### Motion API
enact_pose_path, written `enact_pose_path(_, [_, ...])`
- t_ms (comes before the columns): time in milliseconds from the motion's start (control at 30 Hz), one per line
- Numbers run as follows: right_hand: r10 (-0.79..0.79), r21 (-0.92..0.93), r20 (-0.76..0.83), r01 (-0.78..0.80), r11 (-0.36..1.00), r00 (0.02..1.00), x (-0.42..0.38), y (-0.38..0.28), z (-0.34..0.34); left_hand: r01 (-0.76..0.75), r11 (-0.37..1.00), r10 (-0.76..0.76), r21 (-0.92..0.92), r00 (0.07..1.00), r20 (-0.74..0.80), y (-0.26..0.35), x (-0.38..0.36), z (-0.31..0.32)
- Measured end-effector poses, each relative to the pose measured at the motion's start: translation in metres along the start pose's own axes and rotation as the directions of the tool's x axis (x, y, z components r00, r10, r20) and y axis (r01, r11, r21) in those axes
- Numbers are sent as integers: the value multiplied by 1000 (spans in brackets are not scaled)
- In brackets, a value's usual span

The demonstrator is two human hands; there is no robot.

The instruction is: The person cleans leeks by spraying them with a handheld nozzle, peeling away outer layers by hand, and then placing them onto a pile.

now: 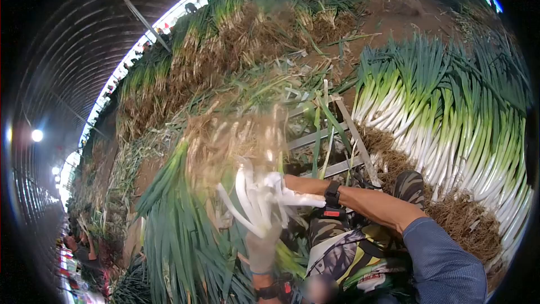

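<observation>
My left hand (pixel 262 249), in a pale glove, is closed around a bunch of green onions (pixel 246 196) with bare white stalks. Just above it, my right hand (pixel 274 184), in a white glove, is against the upper part of that bunch. Motion blur and the white stalks hide its fingers. To the left lies a pile of green onions (pixel 177 214) with long dark leaves; its rooted, brownish ends (pixel 236 135) are smeared in the picture.
On the right is a long row of white-stalked green onions (pixel 444 118) with tangled roots (pixel 464 225). A metal frame (pixel 354 135) stands ahead of my legs. Rows of unpeeled green onions (pixel 225 34) and leaf scraps (pixel 259 90) cover the soil beyond, under an arched tunnel roof.
</observation>
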State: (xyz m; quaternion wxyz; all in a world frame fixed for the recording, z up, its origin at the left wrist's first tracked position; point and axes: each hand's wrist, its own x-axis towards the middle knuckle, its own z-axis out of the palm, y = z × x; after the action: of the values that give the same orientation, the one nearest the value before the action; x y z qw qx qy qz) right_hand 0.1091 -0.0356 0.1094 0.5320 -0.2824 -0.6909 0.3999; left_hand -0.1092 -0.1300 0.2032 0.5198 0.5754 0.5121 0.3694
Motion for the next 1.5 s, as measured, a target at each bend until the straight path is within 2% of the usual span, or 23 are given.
enact_pose_path(33, [-2,-72,-59,-3,997,998,4,10,0,-3,1000,3,16,1000,5,-4,1,-3])
enact_pose_path(133, [238,134,-257,-209,969,937,26,23,-31,28,997,-30,73,999,26,-20,-4,-15])
enact_pose_path(167, [189,189,-339,-130,973,922,46,-11,-47,60,993,-64,101,997,35,-19,-8,-19])
enact_pose_path(200, [169,57,-470,-161,985,866,68,0,-57,95,987,-102,129,994,46,-22,-11,-22])
enact_pose_path(300, [47,-108,-567,-131,985,823,109,-38,-114,209,957,-204,201,978,-47,-47,-17,-32])
enact_pose_path(367, [87,-71,-665,-178,981,742,150,-71,-151,132,991,-133,-18,989,-66,-41,-23,-32])
enact_pose_path(400, [-178,-339,-686,-93,936,706,172,-84,-172,98,994,-102,-53,991,-83,-52,-23,-40])
enact_pose_path(467, [-225,-311,-562,48,949,796,201,-158,-193,92,990,-107,-110,984,-143,-65,-22,-50])
enact_pose_path(500, [-376,-273,-460,275,922,805,220,-179,-209,128,984,-145,-120,979,-145,-62,-23,-53])
enact_pose_path(567, [-413,-689,-257,134,712,874,212,-212,-243,185,973,-205,-139,967,-148,-55,-23,-56])
enact_pose_path(700, [-475,-736,-207,184,652,855,235,-147,-297,184,977,-201,-108,963,-181,-57,-17,-59])
enact_pose_path(767, [-122,-954,-210,-175,244,970,212,-115,-251,143,987,-154,-71,969,-194,-49,-12,-49])
enact_pose_path(800, [61,-980,-200,-198,-37,978,199,-106,-218,125,982,-156,-143,961,-229,-57,-9,-44])
enact_pose_path(833, [315,-994,-102,-81,-78,944,183,-99,-189,117,985,-143,-129,965,-219,-62,-5,-43])
enact_pose_path(867, [330,-993,-30,-64,94,944,165,-83,-163,125,986,-145,-110,968,-204,-65,-4,-44])
enact_pose_path(900, [63,-902,257,216,373,964,138,-48,-148,139,987,-151,-78,972,-178,-64,-4,-46])
enact_pose_path(933, [348,-848,236,17,530,907,125,-66,-112,125,991,-132,-49,972,-192,-56,-4,-38])
enact_pose_path(967, [264,-742,189,-38,669,946,104,-38,-80,112,993,-115,-28,977,-179,-55,-2,-36])
enact_pose_path(1067, [259,-552,239,-88,829,936,67,-64,-11,72,997,-68,28,988,-136,-55,1,-32])
enact_pose_path(1200, [177,-482,59,-127,867,982,44,-62,32,102,995,-101,10,992,-76,-54,-1,-25])
enact_pose_path(1333, [26,-744,108,63,665,994,42,-56,36,70,997,-68,37,997,-48,-63,-3,-16])
enact_pose_path(1400, [-140,-785,-1,86,614,990,53,-52,18,53,995,-51,84,998,-25,-57,-5,-11])
enact_pose_path(1500, [-238,-907,-181,-69,415,954,88,-48,-57,80,996,-80,-47,997,1,-59,-18,-12])
